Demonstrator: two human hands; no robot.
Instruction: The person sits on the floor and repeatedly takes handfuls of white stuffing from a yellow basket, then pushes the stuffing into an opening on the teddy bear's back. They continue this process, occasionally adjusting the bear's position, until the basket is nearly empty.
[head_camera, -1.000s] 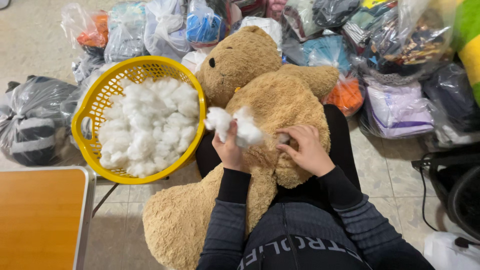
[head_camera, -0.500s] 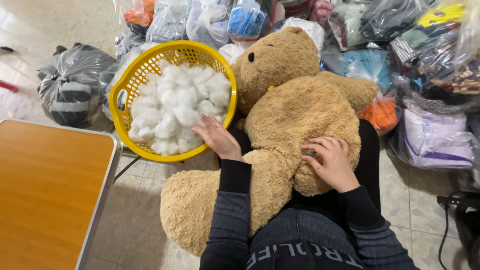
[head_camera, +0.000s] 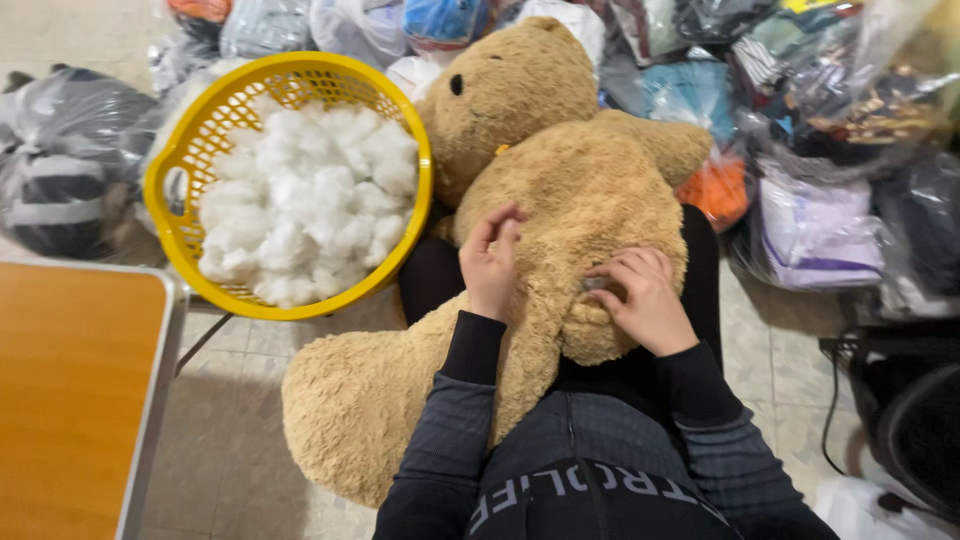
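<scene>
A big tan teddy bear (head_camera: 580, 190) lies across my lap with its head toward the far side. My left hand (head_camera: 490, 265) rests on the bear's body with its fingers loosely curled and nothing in them. My right hand (head_camera: 640, 300) presses on the bear's side and pinches the plush at a small dark opening. A round yellow basket (head_camera: 175, 235) stands just left of the bear, about a hand's length from my left hand. It is filled with white fluffy stuffing (head_camera: 300, 200).
An orange-topped table with a metal edge (head_camera: 70, 390) is at the lower left. Several tied plastic bags of clothes (head_camera: 810, 225) line the back and right side. A dark bag (head_camera: 60, 170) lies left of the basket. A black object with a cable (head_camera: 900, 400) sits at the right on the tiled floor.
My left hand carried a tuft of white stuffing from the bear to the basket, let it go, and came back empty onto the bear. My right hand stayed at the opening.
</scene>
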